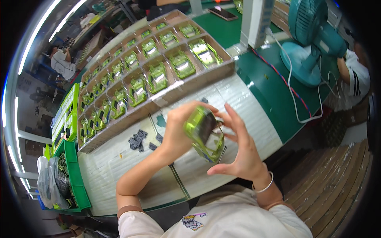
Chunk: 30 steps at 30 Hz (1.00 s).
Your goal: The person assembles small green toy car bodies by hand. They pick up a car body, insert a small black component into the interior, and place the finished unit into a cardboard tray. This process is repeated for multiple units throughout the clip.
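A lime-green plastic shell [193,125] with a dark panel and a framed opening, much like a toy car body, is tilted up above the work surface. My left hand [177,126] is closed around its left side. On its right is my right hand [243,156], thumb and fingers spread apart. Some of the right fingers reach the shell's far edge; whether they touch it I cannot tell. Small dark grey plastic pieces [137,140] lie in a heap left of my left forearm, with a few loose ones nearby.
Beyond my hands stands a divided cardboard tray [164,96] of similar green shells. A green bin [72,168] holding bagged parts is at the left. Right of the table's white sheet are a teal fan [303,59], cables and a phone [223,13]. Other people sit nearby.
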### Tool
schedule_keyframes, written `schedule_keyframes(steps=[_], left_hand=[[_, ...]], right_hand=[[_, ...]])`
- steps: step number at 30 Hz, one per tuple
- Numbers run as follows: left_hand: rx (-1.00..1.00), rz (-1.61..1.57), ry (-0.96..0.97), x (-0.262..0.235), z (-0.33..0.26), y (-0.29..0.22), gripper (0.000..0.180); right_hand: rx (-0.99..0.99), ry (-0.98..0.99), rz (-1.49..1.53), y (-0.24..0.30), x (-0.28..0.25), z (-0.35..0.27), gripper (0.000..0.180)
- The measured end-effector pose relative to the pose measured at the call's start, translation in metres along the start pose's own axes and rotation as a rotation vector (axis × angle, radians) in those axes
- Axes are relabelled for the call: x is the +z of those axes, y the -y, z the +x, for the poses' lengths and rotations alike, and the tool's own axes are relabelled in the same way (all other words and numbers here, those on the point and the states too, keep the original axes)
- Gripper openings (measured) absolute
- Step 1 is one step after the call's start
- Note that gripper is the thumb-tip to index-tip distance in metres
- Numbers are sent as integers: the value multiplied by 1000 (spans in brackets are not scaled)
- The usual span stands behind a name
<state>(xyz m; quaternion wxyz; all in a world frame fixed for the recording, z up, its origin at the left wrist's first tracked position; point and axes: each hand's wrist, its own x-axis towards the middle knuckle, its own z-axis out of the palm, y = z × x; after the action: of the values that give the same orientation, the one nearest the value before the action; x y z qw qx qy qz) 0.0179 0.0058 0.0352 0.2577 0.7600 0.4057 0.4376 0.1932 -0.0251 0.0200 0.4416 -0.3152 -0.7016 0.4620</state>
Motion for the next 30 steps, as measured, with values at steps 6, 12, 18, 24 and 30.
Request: schedule_keyframes(steps=[6, 12, 18, 24, 30], left_hand=[[-387, 110, 353, -19, 41, -31, 36], [-287, 125, 563, -54, 108, -7, 40], [-427, 352, 461, -49, 97, 7, 7], [-326, 482, 349, -25, 26, 26, 10], [-490, 510, 317, -77, -19, 9, 10]], right_hand=[[256, -35, 580, -13, -1, 5, 82], [388, -250, 1189, -27, -19, -1, 74], [280, -401, 980, -40, -23, -9, 83], [234, -404, 930, -38, -21, -6, 78], [174, -411, 801, -36, -17, -5, 81]])
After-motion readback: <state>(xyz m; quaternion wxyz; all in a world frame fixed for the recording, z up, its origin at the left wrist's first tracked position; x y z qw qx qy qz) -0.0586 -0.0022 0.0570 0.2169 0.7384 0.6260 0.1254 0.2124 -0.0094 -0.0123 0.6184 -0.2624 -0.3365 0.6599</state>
